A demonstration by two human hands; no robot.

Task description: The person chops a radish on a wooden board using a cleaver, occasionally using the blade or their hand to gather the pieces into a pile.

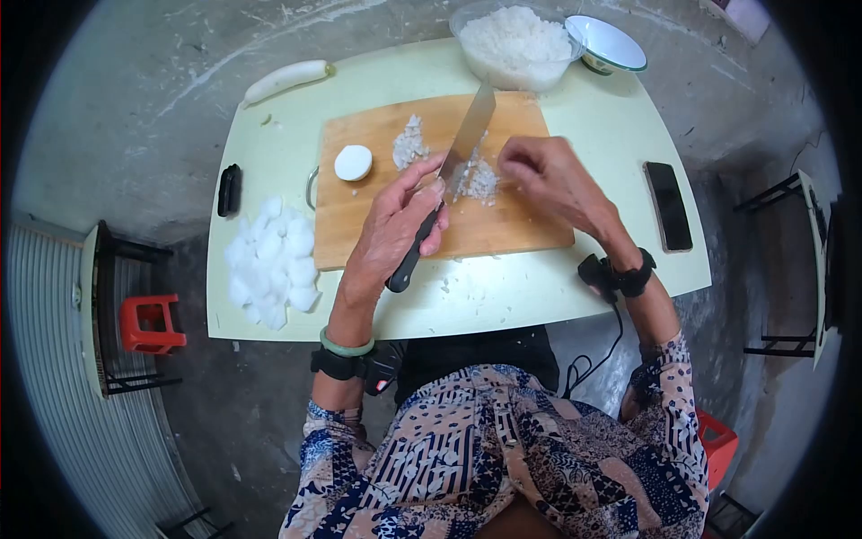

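Observation:
My left hand [400, 220] is closed round a knife [470, 130], gripping it where the blade meets the black handle. The blade points up and away over the wooden cutting board [521, 225]. Chopped white bits lie in two small heaps, one [409, 144] left of the blade and one [479, 181] beside and partly behind it. My right hand [552, 180] hovers right of the blade with its fingers curled in; whether anything is between them is hidden. A cut white radish piece [353, 163] stands on the board's left part.
Left of the board lies a pile of white chunks [271, 260]. A whole white radish [285, 83], a black object [230, 189], a bowl heaped with white shreds [516, 45], an enamel bowl [611, 45] and a phone [667, 207] are around it.

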